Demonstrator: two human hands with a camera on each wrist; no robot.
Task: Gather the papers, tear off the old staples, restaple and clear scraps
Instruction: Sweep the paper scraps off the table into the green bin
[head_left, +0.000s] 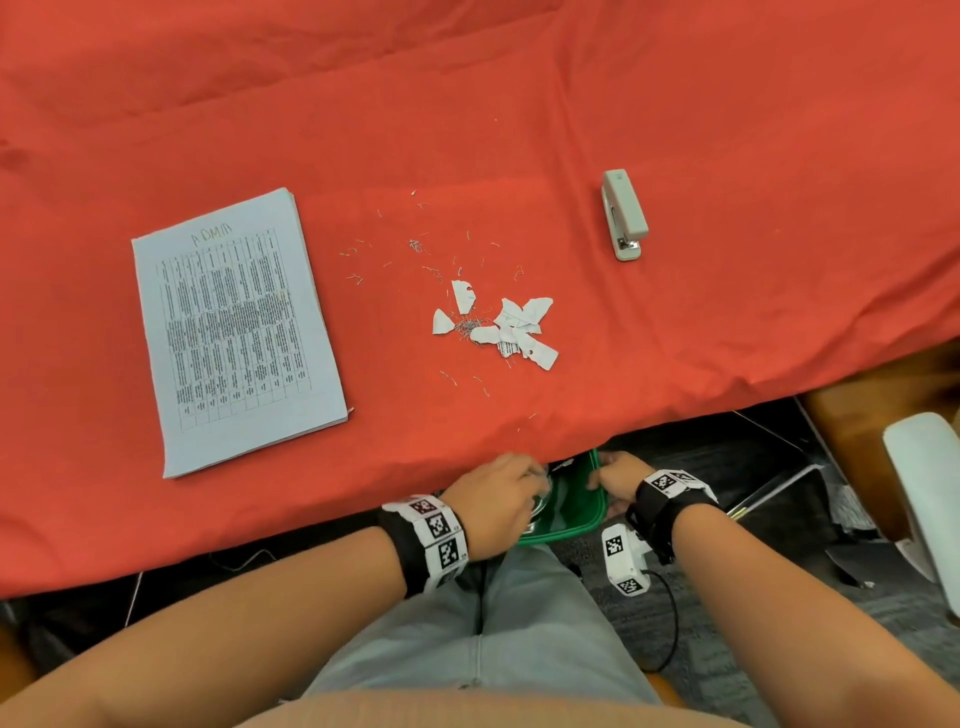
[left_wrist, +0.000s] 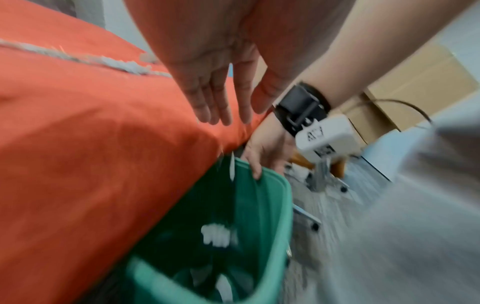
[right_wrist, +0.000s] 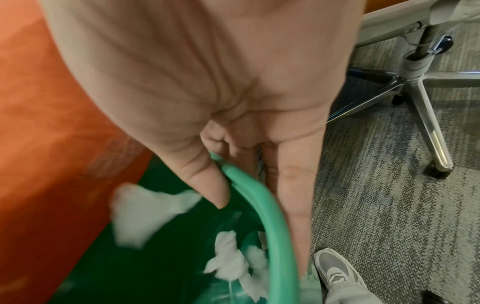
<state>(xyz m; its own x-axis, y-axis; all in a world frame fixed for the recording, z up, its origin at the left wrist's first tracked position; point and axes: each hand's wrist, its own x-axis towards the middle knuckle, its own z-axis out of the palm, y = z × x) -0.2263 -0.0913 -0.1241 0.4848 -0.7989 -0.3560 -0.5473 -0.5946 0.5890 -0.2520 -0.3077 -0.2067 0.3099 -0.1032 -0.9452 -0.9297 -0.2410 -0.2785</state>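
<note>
A stapled stack of printed papers (head_left: 236, 332) lies on the red tablecloth (head_left: 519, 104) at the left. Torn paper scraps (head_left: 498, 325) and loose old staples (head_left: 415, 247) litter the middle, and a grey stapler (head_left: 623, 214) lies to the right. A green bin (head_left: 571, 525) sits just below the table's front edge. My right hand (head_left: 618, 475) grips its rim (right_wrist: 281, 246), thumb inside and fingers outside. My left hand (left_wrist: 223, 119) hovers with straight fingers at the cloth's edge above the bin (left_wrist: 283, 205). White scraps (right_wrist: 140, 211) are falling into it, blurred.
An office chair's metal base (right_wrist: 415, 82) stands on the carpet to the right, and its white seat (head_left: 924, 493) shows by the table corner. My shoe (right_wrist: 335, 269) is beside the bin. Cardboard boxes (left_wrist: 415, 82) stand further off.
</note>
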